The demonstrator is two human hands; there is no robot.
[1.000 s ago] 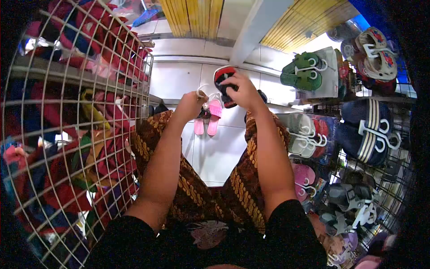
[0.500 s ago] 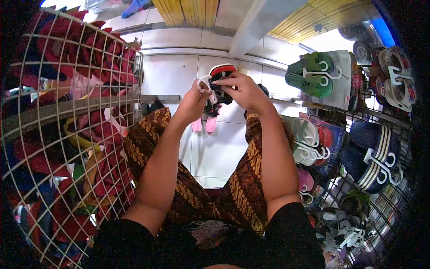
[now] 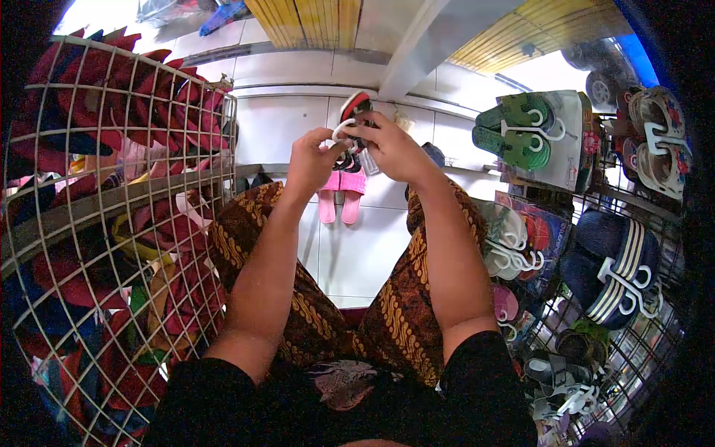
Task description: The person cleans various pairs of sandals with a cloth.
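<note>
Out in front of me, both hands are closed around a black sandal with a red-and-white edge (image 3: 355, 106) and its white plastic hanger (image 3: 339, 132). My left hand (image 3: 314, 158) pinches the hanger at its lower side. On the other side, my right hand (image 3: 393, 151) has its fingers curled over the sandal and the hanger's edge, hiding part of both. The sandal is tilted, its red-rimmed end pointing up and away. Below the hands, a pair of pink sandals (image 3: 348, 208) rests on the white tiled floor (image 3: 339, 261).
A wire mesh rack (image 3: 119, 167) full of red and dark footwear stands at my left. To my right hang green sandals (image 3: 514, 130) and navy striped slides (image 3: 607, 264) on white hangers. A white frame post (image 3: 428, 45) rises ahead.
The held sandal has turned to a narrower view and shifted slightly left. My right hand has moved left and a little down, and more of the pink sandals shows.
</note>
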